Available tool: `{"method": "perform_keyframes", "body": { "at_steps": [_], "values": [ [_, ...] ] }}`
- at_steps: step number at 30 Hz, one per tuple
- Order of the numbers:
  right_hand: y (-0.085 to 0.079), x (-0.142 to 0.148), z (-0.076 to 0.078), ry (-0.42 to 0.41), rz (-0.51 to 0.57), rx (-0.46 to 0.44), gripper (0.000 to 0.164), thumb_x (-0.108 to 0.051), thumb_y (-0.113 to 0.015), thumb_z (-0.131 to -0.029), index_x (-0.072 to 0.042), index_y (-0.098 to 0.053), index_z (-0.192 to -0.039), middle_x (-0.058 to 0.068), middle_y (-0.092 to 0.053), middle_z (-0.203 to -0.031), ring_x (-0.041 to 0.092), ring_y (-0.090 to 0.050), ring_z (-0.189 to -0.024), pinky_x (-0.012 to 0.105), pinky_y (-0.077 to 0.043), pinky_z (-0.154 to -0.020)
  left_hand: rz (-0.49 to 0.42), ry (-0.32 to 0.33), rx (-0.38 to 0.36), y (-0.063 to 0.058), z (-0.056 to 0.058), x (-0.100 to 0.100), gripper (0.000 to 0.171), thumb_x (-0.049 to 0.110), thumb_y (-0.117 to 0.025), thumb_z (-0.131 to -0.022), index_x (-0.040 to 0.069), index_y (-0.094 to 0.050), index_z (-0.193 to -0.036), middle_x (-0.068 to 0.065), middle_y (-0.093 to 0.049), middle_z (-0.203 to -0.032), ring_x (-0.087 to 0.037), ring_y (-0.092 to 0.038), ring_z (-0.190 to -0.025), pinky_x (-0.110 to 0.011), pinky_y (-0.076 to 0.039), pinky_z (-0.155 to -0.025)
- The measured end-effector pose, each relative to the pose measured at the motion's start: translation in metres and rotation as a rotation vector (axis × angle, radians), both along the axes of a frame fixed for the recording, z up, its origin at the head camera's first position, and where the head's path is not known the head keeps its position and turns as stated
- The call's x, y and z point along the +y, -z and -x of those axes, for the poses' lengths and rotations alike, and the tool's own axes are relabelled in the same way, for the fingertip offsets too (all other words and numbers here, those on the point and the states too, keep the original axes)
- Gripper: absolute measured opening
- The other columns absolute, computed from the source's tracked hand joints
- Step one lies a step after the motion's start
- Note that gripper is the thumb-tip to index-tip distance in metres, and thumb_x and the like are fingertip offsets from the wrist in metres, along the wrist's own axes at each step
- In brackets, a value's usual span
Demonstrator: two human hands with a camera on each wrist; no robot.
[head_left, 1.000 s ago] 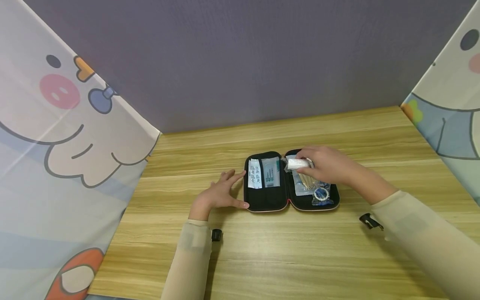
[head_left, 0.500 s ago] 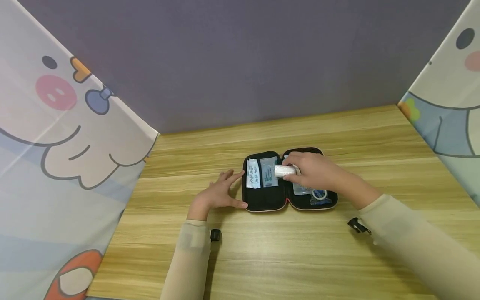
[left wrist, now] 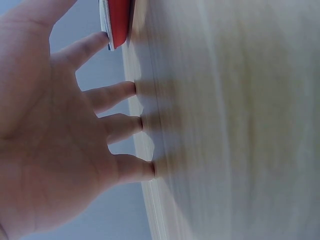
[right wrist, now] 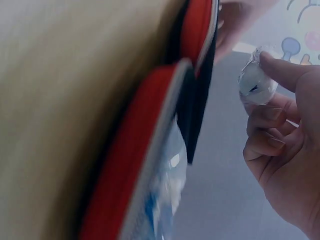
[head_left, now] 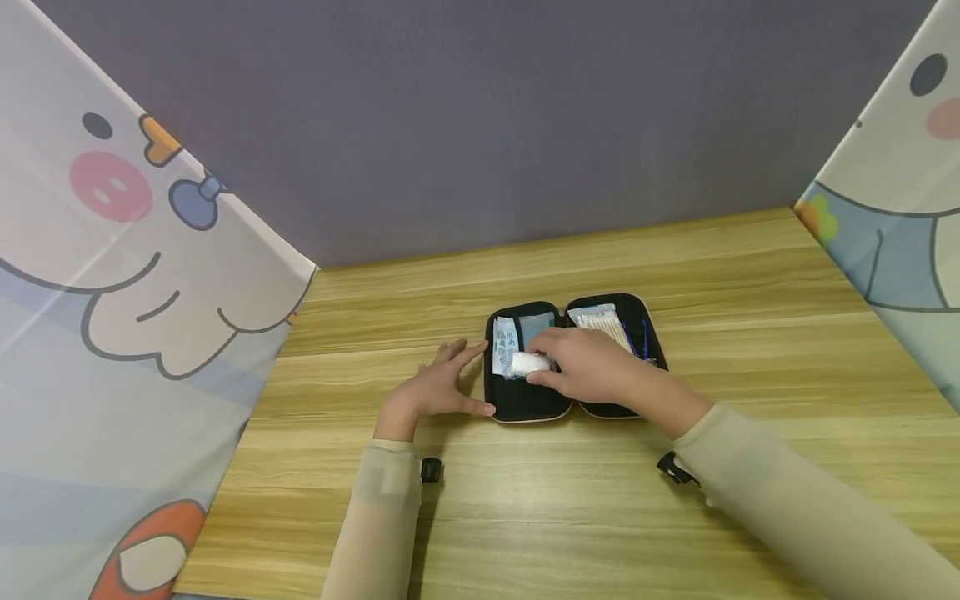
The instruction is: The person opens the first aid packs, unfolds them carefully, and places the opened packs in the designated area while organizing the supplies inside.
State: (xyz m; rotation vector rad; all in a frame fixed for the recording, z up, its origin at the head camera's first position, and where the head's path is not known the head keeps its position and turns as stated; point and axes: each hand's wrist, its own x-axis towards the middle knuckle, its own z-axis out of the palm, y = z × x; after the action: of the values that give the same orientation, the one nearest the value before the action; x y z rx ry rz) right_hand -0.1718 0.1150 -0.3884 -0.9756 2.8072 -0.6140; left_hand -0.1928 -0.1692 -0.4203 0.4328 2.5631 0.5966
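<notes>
An unzipped first-aid case (head_left: 525, 406) lies flat, its black inside showing and its outer shell (right wrist: 132, 150) red in the right wrist view. My right hand (head_left: 588, 362) pinches a white bandage roll (head_left: 528, 364), wrapped in clear plastic, between thumb and fingers over the case's left half. With fingers spread, my left hand (head_left: 437, 390) touches that half's left edge; its other fingertips rest on the table in the left wrist view. A printed white packet (head_left: 505, 340) and a clear packet (head_left: 536, 322) sit in the left half. Cotton swabs (head_left: 604, 323) in a bag lie in the right half, partly hidden.
The wooden table (head_left: 570, 500) runs back to a grey-purple wall (head_left: 487, 125). Cartoon-printed panels (head_left: 247, 292) stand at both sides. A black clip (head_left: 677, 468) hangs by the right sleeve, another black piece (head_left: 431, 470) by the left.
My right hand has carried the bandage roll leftward from the case's right half to over its left half, uncovering the swabs. My left hand has stayed at the case's edge.
</notes>
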Motion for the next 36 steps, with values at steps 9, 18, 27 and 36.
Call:
{"method": "perform_keyframes", "body": {
  "at_steps": [9,18,27,36],
  "values": [
    [0.014,-0.026,-0.009,-0.010,-0.006,-0.021,0.037,-0.035,-0.070,-0.104,-0.013,-0.069,-0.133,0.001,-0.076,-0.116,0.015,-0.071,-0.092,0.041,-0.061,-0.077,0.009,0.008,-0.005,0.000,0.001,0.000,0.113,0.056,-0.090,-0.080,0.039,-0.025,-0.170,-0.013,-0.008,-0.181,-0.043,0.001,-0.168,-0.084,-0.009,-0.123],
    [0.024,-0.047,-0.011,-0.046,-0.140,-0.044,0.048,-0.049,-0.051,-0.111,-0.016,-0.052,-0.146,-0.003,-0.070,-0.078,0.011,-0.061,-0.061,0.036,-0.053,-0.056,0.012,0.020,0.007,0.003,0.001,-0.001,0.115,0.056,-0.090,-0.081,0.042,-0.019,-0.171,-0.012,-0.009,-0.181,-0.044,0.002,-0.168,-0.085,-0.008,-0.122],
    [0.029,-0.051,-0.010,-0.070,-0.260,0.231,0.036,-0.051,-0.050,-0.111,-0.019,-0.054,-0.128,-0.003,-0.074,-0.081,0.010,-0.055,-0.052,0.030,-0.040,-0.044,0.013,0.021,-0.011,0.005,0.001,-0.001,0.111,0.060,-0.088,-0.081,0.046,-0.021,-0.169,-0.009,-0.005,-0.182,-0.040,0.005,-0.168,-0.083,-0.007,-0.124],
    [0.026,-0.055,-0.003,-0.083,-0.375,0.251,0.032,-0.049,-0.058,-0.109,-0.020,-0.058,-0.123,-0.001,-0.071,-0.083,0.015,-0.062,-0.060,0.034,-0.049,-0.049,0.014,0.009,-0.019,0.001,0.000,0.000,0.113,0.059,-0.089,-0.080,0.045,-0.022,-0.169,-0.007,-0.007,-0.182,-0.038,0.003,-0.169,-0.081,-0.007,-0.125]
  ]
}}
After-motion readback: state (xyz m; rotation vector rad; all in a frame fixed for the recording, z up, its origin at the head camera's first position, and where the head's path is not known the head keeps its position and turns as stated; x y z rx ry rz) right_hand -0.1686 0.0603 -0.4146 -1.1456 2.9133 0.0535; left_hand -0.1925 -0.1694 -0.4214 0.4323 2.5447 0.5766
